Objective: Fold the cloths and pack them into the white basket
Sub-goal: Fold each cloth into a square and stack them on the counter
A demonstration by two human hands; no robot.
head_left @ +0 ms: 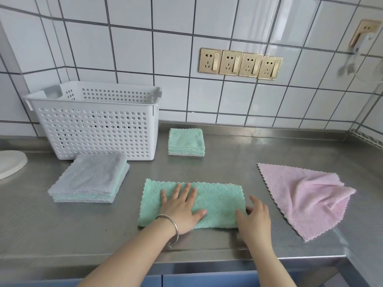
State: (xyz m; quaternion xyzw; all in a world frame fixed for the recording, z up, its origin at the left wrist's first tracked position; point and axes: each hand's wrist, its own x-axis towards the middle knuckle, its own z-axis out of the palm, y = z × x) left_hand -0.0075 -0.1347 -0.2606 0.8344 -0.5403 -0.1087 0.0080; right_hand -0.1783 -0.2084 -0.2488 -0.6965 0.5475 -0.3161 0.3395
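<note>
Grip-wise, my left hand point(179, 208) was spread flat, fingers splayed, pressing down on the green cloth point(192, 204) with nothing actually held. My right hand point(256, 219) sat at that cloth's right end, fingers curled at the edge, but honestly I couldn't tell whether it had the fabric pinched or was just resting there. There was a silver bangle point(171, 228) on the left wrist.

The green cloth lay as a long folded strip near the front edge of the steel bench point(228, 162). To its right was a pink cloth point(300, 199), unfolded and rumpled, one corner pointing toward me. To the left sat a folded stack with a grey cloth point(91, 177) on top, right in front of the white basket point(97, 121). The basket stood at the back left against the tiled wall point(128, 48). Just right of it lay a small folded green stack point(186, 142). No cloth showed over the basket's rim.
</note>
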